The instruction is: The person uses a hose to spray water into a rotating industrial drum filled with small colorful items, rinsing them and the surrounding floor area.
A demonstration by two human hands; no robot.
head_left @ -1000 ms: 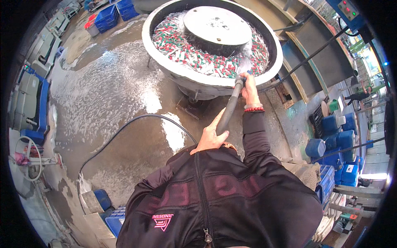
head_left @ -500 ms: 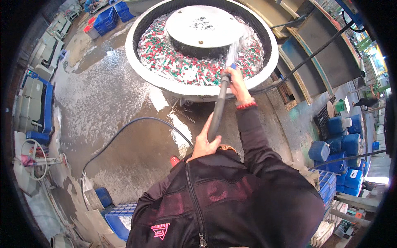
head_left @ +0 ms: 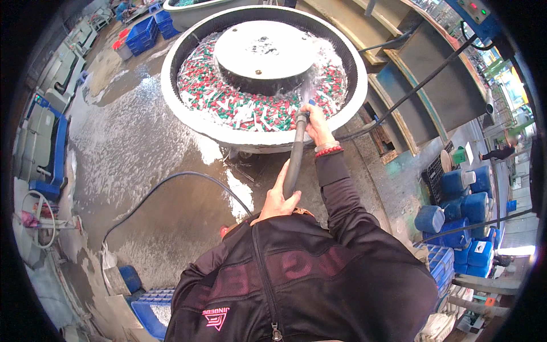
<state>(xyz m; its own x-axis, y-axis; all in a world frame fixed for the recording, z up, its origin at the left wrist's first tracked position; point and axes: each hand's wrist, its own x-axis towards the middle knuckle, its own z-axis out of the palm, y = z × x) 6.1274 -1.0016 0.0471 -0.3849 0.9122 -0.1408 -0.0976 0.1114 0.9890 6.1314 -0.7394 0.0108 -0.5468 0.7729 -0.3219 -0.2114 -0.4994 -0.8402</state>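
Note:
A thick dark grey hose point(head_left: 296, 158) runs up from my body toward a big round tub point(head_left: 171, 91) with a white rim and a ribbed black inner wall. My right hand point(head_left: 318, 125) grips the hose near its outlet, at the tub's near right rim. Lower down, my left hand point(head_left: 278, 199) is wrapped around the same hose. Water point(head_left: 308, 91) sprays from the outlet into the tub. Small red, green and white pieces point(head_left: 245, 108) fill the ring around a raised, round white centre disc point(head_left: 265, 48). Part of my left palm is hidden behind the hose.
A thin dark hose point(head_left: 171, 176) curves across the wet floor point(head_left: 142, 199) at left. Wooden-edged sloping troughs point(head_left: 407, 102) stand right of the tub. Blue jerrycans point(head_left: 430, 219) cluster at right, and blue crates point(head_left: 141, 35) sit far left. A person point(head_left: 501, 151) is at far right.
The whole view has shifted, so the tub sits lower and further left, and more of another tub shows behind it. Both hands keep hold of the hose; the water streak looks shorter.

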